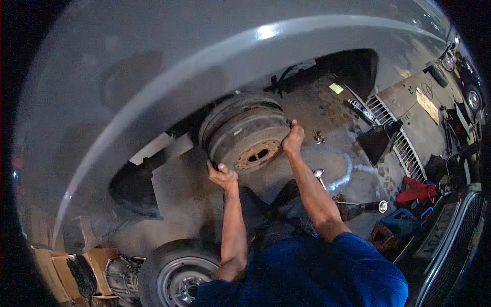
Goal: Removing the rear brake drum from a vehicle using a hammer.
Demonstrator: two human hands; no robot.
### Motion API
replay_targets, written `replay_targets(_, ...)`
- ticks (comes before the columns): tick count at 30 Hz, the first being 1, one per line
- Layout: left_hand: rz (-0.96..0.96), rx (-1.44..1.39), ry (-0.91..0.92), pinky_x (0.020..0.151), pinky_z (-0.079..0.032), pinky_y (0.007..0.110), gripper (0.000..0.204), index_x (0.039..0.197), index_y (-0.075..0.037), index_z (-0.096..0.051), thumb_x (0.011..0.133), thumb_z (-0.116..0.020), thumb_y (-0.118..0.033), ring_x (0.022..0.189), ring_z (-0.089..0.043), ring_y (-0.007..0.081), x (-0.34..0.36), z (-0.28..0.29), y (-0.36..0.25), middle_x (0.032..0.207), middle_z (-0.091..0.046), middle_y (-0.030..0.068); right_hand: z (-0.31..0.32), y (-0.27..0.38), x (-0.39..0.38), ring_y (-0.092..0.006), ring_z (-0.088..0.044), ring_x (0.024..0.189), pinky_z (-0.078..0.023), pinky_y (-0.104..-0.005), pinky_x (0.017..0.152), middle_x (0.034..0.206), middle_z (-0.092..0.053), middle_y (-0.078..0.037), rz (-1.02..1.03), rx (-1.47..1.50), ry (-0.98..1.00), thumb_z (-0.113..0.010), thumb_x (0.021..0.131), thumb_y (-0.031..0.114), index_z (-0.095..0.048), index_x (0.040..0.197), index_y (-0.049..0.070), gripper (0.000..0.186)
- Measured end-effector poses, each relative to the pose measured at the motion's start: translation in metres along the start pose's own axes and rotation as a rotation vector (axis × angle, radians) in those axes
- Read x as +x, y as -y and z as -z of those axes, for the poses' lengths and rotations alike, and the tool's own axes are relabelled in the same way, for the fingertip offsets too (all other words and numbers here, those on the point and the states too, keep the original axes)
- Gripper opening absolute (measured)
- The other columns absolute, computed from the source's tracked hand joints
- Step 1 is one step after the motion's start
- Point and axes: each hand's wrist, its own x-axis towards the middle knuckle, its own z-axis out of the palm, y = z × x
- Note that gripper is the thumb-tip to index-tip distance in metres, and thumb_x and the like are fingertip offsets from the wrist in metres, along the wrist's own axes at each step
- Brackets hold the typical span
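Observation:
A dark, round brake drum [248, 134] with a rusty centre face and a middle hole sits at the wheel arch of a grey vehicle [204, 66]. My left hand [223, 176] grips its lower left side, thumb raised and the other fingers partly hidden. On the drum's right side my right hand [293, 139] is clasped at the edge, its fingers largely out of sight behind the rim. Both forearms reach up from below. A darker round part shows behind the drum; how they join is hidden.
A tyred steel wheel [185, 279] lies by my left elbow, next to a metal gearbox-like part [124, 273] and cardboard [60, 271]. On the right are a long-handled tool [365, 206], a red cloth [417, 190], a slatted grille [409, 153] and a detached bumper [447, 245].

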Motion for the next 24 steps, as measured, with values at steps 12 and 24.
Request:
replay_targets(12, -0.036, -0.082, -0.008, 0.088, -0.048, 0.049, 0.088, 0.116, 0.016, -0.058, 0.092, -0.038, -0.066, 0.099, -0.061, 0.0486, 0.005, -0.017, 0.032, 0.107, -0.062, 0.0355, -0.010, 0.009, -0.007, -0.0421, -0.059, 0.085, -0.043, -0.0482, 0.077, 0.096, -0.064, -0.025, -0.233, 0.009, 0.010, -0.047, 0.098, 0.018, -0.058, 0.105, -0.008, 0.029)
replay_targets(24, -0.162, -0.166, -0.103, 0.113, -0.024, 0.051, 0.064, 0.142, 0.012, -0.025, 0.098, -0.036, -0.034, 0.134, -0.035, 0.0425, 0.022, 0.005, -0.022, 0.144, -0.035, 0.0305, 0.000, 0.004, -0.005, -0.0275, -0.053, 0.108, -0.042, -0.0372, 0.095, 0.117, -0.056, -0.017, -0.620, 0.575, -0.228, -0.040, 0.104, 0.034, -0.051, 0.123, -0.001, 0.042)
